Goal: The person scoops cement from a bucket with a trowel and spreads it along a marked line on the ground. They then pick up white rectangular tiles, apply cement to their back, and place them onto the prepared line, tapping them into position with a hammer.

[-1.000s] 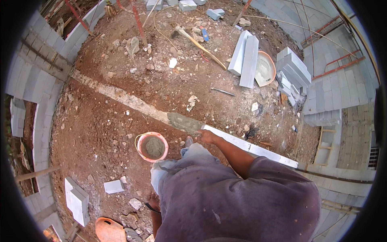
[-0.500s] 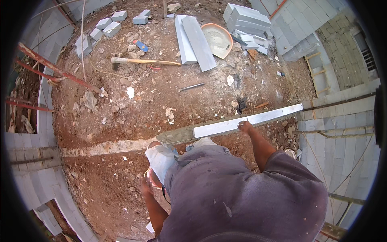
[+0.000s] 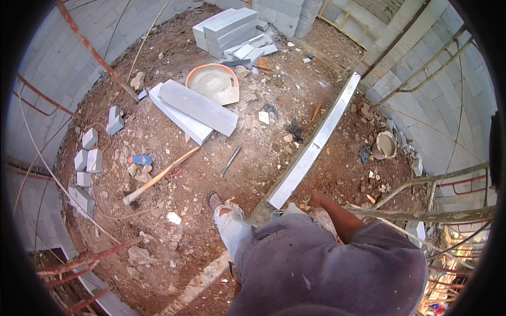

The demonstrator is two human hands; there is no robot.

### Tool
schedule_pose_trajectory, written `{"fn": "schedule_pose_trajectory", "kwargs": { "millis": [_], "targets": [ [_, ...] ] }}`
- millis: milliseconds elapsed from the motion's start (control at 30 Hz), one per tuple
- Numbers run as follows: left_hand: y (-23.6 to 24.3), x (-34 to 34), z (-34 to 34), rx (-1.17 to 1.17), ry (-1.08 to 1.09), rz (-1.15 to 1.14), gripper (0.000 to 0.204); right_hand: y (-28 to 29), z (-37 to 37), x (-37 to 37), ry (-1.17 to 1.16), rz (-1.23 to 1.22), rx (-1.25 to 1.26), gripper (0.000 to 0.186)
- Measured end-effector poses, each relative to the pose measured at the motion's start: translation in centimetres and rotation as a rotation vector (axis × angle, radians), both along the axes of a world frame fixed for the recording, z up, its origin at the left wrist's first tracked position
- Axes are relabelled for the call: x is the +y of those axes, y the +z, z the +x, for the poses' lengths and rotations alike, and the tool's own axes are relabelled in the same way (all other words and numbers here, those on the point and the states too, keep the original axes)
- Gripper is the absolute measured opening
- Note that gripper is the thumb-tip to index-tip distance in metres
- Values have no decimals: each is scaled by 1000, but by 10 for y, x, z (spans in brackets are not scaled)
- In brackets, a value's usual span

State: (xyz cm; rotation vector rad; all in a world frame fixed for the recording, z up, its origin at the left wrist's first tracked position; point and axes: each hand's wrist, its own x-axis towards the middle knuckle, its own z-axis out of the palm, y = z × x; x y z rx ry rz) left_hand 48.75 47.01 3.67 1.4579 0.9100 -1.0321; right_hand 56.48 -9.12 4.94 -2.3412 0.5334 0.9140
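Observation:
My right hand [image 3: 317,200] hangs low beside the near end of a row of long white blocks [image 3: 316,142], apart from them. Its fingers are small and blurred, and nothing can be made out in them. The blocks lie end to end on a grey mortar strip [image 3: 262,213] across the soil. Only a bit of my left forearm [image 3: 237,287] shows beside my body, and the left hand is hidden. My sandalled left foot [image 3: 215,200] stands on the soil left of the strip.
Ahead lie two long blocks [image 3: 197,108], an orange-rimmed tub [image 3: 237,92] of grey mix, a block stack [image 3: 232,31], a wooden-handled hammer [image 3: 163,176] and a metal rod [image 3: 231,161]. At right are a bucket [image 3: 386,145] and poles [image 3: 421,213]; red bars [image 3: 89,258] lean at left.
The view has turned to the right, so the block row now runs away from me. My right hand has come off the blocks. My left hand has gone out of sight.

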Motion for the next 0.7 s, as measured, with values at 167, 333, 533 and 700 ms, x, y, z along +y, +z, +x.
{"fn": "schedule_pose_trajectory", "kwargs": {
  "millis": [167, 333, 533, 700],
  "targets": [
    [16, 147, 187, 152, -104, 262, 42, -13, -52, 12, 109, -216, 219, 48],
    [65, 249, 453, -383, 169, 370, 51, 97, 12, 80, -397, 178, -70, 46],
    [112, 97, 591, -772, 42, 163, 49, 67, -53, 67, -618, 256, -101, 65],
    [89, -114, 458, -562, -336, -37, 53, 100, -162, 82, -891, 846, -31, 68]
  ]
}}
